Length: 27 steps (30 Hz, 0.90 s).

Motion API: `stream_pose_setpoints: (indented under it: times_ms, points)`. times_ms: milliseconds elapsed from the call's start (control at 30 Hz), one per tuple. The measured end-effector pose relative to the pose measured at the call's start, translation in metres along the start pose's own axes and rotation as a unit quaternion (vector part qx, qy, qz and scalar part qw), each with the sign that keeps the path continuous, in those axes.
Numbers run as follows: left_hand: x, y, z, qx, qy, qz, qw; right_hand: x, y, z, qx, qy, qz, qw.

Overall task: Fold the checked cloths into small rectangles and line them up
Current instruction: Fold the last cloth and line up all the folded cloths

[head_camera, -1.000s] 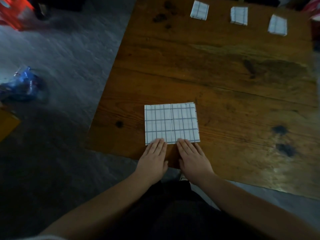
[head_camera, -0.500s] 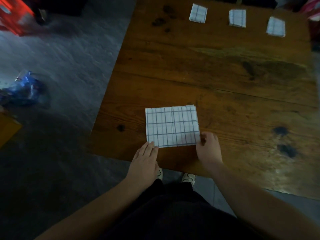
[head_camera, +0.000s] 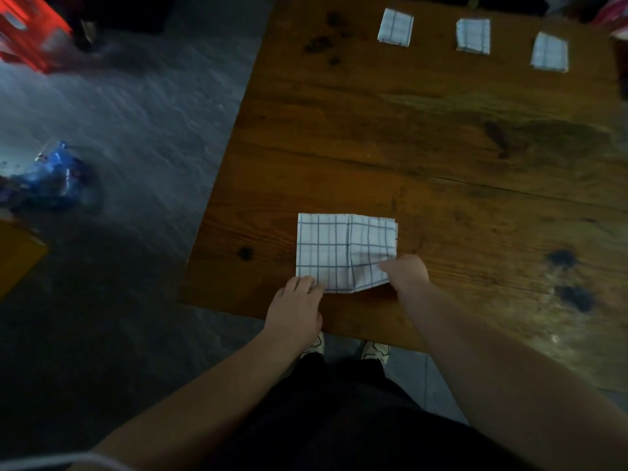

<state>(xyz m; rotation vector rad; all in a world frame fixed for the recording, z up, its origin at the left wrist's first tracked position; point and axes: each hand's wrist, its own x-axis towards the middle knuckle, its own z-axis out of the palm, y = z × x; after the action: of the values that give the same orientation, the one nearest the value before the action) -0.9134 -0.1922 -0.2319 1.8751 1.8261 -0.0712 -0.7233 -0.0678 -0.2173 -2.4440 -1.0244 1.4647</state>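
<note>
Checked cloth lies near the near edge of the wooden table. The right hand pinches the cloth's near right corner and lifts it off the wood; the left hand presses its fingertips on the near left corner. Three folded cloths sit in a row, apart, along the far edge.

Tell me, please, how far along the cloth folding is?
Done: three small folded cloths sit in a row at the table's far edge. In hand: a fourth cloth, the left hand pinning its near corner, the right hand lifting the other. Left: finish folding and add it to the row.
</note>
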Motion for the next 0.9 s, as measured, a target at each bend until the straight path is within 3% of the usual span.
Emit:
stream_pose_setpoints:
  times_ms: [267,400,600,900]
  points:
    - [0.015,-0.006,-0.007,-0.004,0.012,0.031,0.999,-0.016,0.022,-0.005,0.143,-0.049,0.09,0.984]
    - [0.025,-0.001,-0.011,0.01,0.01,0.033,0.999,-0.031,0.038,-0.001,0.253,-0.055,0.11,0.96]
    - [0.013,0.025,0.002,0.003,0.035,0.168,0.985,-0.061,0.048,0.015,0.319,-0.087,0.116,0.936]
    - [0.029,0.026,0.011,-0.145,0.022,0.017,0.989,-0.089,0.048,0.012,0.218,-0.092,-0.033,0.971]
